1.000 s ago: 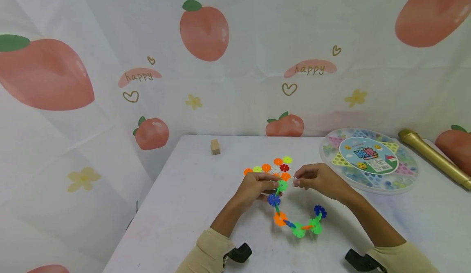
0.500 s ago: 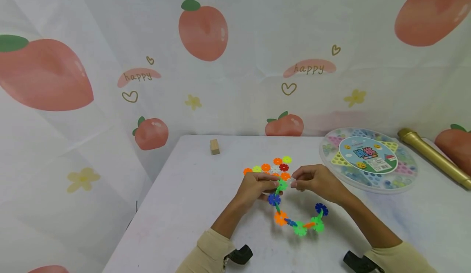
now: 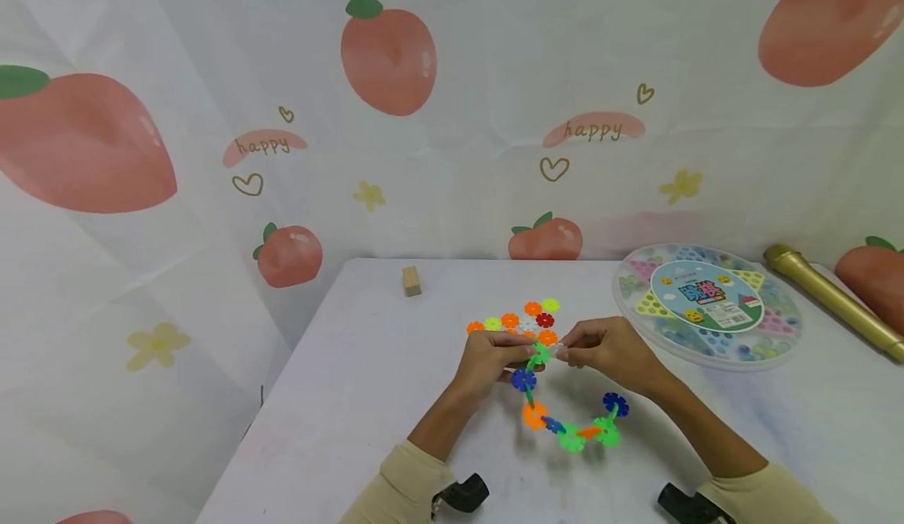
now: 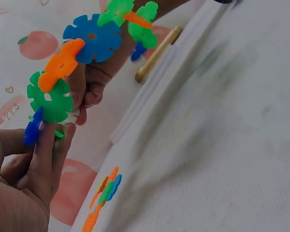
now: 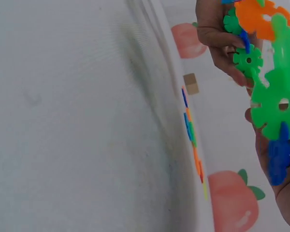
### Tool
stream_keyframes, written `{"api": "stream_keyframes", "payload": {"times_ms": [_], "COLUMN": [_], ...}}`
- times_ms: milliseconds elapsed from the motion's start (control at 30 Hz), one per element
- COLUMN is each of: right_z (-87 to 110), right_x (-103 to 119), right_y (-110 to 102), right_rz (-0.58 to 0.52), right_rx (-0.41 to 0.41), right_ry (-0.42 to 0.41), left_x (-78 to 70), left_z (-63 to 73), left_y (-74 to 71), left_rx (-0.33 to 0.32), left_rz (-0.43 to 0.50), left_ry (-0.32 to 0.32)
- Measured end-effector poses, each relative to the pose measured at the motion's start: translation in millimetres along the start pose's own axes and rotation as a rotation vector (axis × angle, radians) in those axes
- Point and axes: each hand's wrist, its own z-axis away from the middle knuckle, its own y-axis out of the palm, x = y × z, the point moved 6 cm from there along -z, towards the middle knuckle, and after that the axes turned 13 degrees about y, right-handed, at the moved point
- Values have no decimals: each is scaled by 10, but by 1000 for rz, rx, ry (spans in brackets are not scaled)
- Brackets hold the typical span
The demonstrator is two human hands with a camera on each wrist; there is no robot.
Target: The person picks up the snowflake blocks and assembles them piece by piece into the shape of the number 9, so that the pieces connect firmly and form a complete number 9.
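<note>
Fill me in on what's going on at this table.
A person is working with a curved chain of colourful notched discs, held up off the table. The left grip holds it near one end, while the right grip pinches a white disc right by the green one there; whether they have joined is too small to tell. Loose discs lie just beyond the hands.

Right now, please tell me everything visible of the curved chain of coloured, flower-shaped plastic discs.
This curved chain joins green, blue and orange discs with notched rims and centre holes, slotted together at angles. It arcs in the air above the white table. The left hand pinches it near one end; a dark blue disc forms the free end. The right hand holds a small white piece beside the pinched end; whether it touches is unclear.
</note>
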Motion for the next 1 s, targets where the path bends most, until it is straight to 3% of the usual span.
{"api": "stream_keyframes", "payload": {"times_ms": [233, 600, 867, 1000], "right_z": [2, -2, -20, -24], "right_x": [-18, -29, -34, -25], "right_y": [21, 12, 26, 40], "right_rz": [7, 26, 31, 28], "right_rx": [-3, 30, 53, 70], "right_ry": [-57, -52, -19, -15], "left_x": [9, -16, 18, -9], "left_z": [5, 35, 24, 19], "left_y": [13, 52, 61, 71], "left_rx": [-2, 30, 101, 140], "left_rz": [3, -19, -33, -56], "left_ry": [5, -9, -26, 2]}}
